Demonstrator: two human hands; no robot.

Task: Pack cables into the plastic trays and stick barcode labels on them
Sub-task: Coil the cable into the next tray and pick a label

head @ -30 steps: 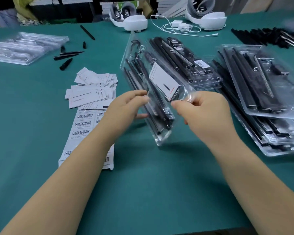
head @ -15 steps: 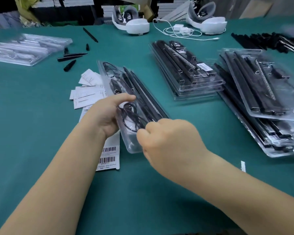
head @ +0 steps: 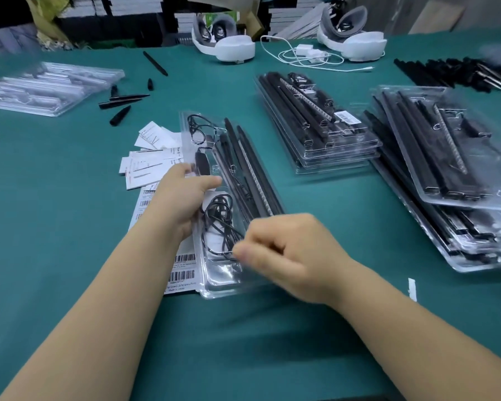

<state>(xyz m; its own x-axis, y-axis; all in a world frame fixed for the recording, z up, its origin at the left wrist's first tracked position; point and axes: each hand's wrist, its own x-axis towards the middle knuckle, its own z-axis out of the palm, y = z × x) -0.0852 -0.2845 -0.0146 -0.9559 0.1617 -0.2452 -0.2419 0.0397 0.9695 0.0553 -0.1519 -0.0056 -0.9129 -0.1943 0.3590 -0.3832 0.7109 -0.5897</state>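
Two hands worked one clear tray (head: 214,282): left hand (head: 182,198) gripped its edge, right hand (head: 284,253) pinched the coiled cable (head: 220,215). A tug could unseat neighbouring black strips (head: 252,169).

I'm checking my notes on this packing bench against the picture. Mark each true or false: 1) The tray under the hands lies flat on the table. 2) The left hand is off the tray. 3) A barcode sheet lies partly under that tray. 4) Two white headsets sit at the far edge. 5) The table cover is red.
1) True: the tray lies flat on the table.
2) False: the left hand holds the tray's left edge, thumb on top; the right hand hovers curled over its near end.
3) True: the barcode sheet shows beneath the tray's left side.
4) True: one headset, another headset.
5) False: it is green.
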